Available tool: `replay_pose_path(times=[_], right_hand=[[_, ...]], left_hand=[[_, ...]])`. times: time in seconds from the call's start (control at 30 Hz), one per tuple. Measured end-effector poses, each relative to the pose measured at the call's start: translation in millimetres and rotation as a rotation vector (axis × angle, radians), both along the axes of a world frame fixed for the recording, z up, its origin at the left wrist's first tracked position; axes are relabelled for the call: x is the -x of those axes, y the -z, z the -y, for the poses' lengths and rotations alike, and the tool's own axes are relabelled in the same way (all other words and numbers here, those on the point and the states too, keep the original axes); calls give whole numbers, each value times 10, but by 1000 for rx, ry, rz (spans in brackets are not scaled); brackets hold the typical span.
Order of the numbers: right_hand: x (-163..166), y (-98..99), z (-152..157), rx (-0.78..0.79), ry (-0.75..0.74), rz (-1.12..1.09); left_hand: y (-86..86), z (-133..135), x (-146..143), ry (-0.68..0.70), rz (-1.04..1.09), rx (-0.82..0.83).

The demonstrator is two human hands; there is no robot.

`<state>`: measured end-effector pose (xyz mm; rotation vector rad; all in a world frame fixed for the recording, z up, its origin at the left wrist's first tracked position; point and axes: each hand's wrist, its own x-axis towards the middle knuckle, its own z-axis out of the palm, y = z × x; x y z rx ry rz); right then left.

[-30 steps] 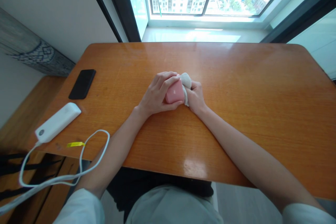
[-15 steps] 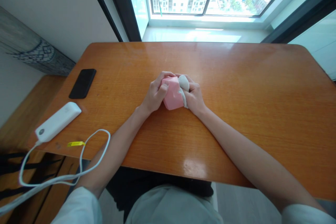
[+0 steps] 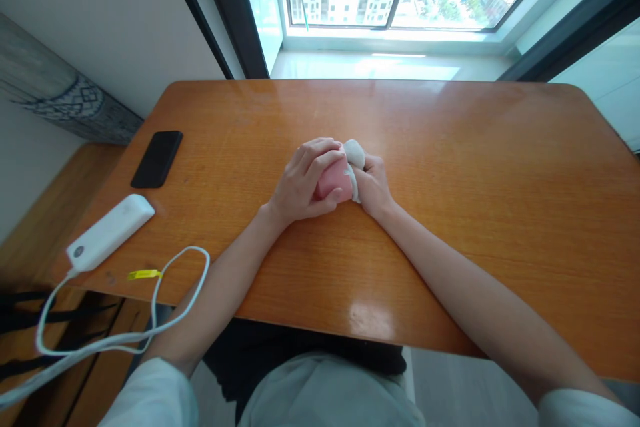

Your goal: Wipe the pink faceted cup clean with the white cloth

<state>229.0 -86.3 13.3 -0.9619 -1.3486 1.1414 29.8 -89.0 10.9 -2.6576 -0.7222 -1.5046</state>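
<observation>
A small pink rounded box (image 3: 334,181) sits in the middle of the orange wooden table (image 3: 450,147), held between both hands. My left hand (image 3: 303,181) wraps over its top and left side, hiding most of it. My right hand (image 3: 374,185) presses a bunched white cloth (image 3: 354,155) against the box's right side. Only part of the cloth shows above my fingers.
A black phone (image 3: 157,159) lies flat at the table's far left. A white power bank (image 3: 109,231) rests near the front-left corner, its white cable (image 3: 150,320) looping off the edge, with a yellow tag (image 3: 143,275) beside it. A window lies beyond the far edge.
The pink box stood tilted up and more exposed half a second ago. My left hand has since closed back over its top, and the cloth has shifted slightly along the right side.
</observation>
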Motion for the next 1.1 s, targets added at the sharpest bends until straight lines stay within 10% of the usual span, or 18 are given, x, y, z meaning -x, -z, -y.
replay_pose_path(times=[0.27, 0.53, 0.87, 1.1], right_hand=[[17, 11, 6, -89, -41, 33], [18, 44, 48, -115, -74, 75], [4, 7, 17, -18, -28, 32], [22, 12, 7, -59, -34, 23]], left_hand=[[-98, 46, -64, -46, 128, 155], [-102, 19, -65, 4, 352, 689], [-36, 44, -34, -29, 109, 52], [-46, 30, -52, -73, 52, 89]])
